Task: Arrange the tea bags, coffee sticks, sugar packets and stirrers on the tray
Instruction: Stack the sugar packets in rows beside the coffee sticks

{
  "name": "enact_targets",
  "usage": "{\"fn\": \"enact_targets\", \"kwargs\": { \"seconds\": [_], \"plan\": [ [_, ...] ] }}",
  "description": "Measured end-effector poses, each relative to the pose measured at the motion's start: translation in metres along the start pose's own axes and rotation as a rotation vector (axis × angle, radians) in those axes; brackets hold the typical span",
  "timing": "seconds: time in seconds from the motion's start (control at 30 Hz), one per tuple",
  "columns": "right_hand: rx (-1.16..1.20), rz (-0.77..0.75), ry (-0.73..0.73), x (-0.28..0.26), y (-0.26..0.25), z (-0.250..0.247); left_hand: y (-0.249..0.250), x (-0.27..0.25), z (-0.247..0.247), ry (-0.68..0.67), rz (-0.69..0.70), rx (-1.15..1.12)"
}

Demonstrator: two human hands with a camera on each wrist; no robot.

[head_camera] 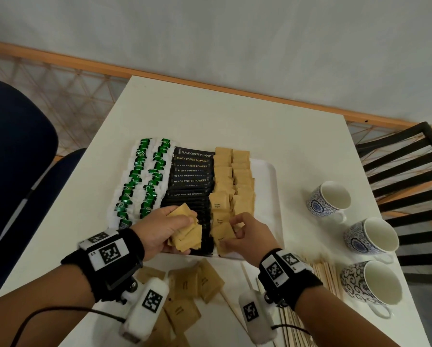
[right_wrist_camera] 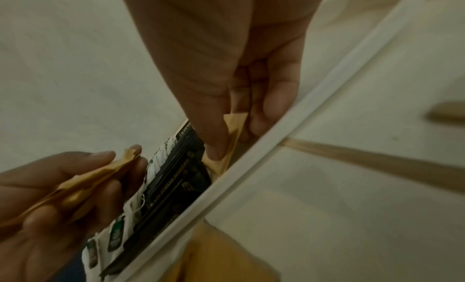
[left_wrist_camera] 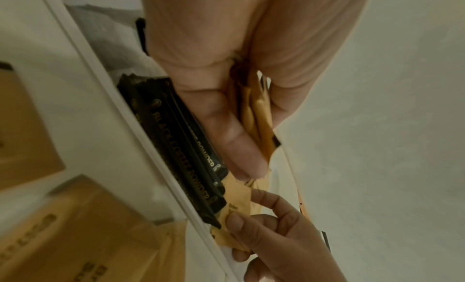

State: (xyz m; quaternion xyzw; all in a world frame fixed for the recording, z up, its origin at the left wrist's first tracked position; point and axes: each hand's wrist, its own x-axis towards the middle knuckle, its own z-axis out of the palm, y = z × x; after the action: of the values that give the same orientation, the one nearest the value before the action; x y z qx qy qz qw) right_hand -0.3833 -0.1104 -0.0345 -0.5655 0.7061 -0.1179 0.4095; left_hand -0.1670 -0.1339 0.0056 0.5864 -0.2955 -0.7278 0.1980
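Sugar packets (head_camera: 231, 181) fill two brown columns on the white tray (head_camera: 267, 176), right next to the black coffee sticks (head_camera: 192, 176) and the green-tagged tea bags (head_camera: 142, 179) further left. Left hand (head_camera: 159, 229) grips a small stack of brown packets (head_camera: 184, 234) over the tray's near edge. Right hand (head_camera: 250, 234) pinches one packet (head_camera: 222, 234) at the near end of the sugar column. More loose packets (head_camera: 194, 281) and the stirrers (head_camera: 325, 276) sit on the table (head_camera: 209, 116), with three cups (head_camera: 370, 236) off right.
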Motion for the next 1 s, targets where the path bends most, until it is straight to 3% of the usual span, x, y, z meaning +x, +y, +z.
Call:
{"fn": "enact_targets", "kwargs": {
  "seconds": [0.2,0.53,1.0],
  "plan": [
    [-0.069,-0.047,0.076,0.003,-0.003,-0.001,-0.001,0.0,0.0,0.012,-0.009,-0.003],
    [-0.352,-0.146,0.014,-0.007,-0.004,-0.007,0.002,0.0,-0.002,0.005,0.013,-0.032],
    [-0.439,-0.179,0.096,0.008,-0.012,0.001,0.003,0.001,-0.003,-0.051,0.009,-0.067]
  ]
}}
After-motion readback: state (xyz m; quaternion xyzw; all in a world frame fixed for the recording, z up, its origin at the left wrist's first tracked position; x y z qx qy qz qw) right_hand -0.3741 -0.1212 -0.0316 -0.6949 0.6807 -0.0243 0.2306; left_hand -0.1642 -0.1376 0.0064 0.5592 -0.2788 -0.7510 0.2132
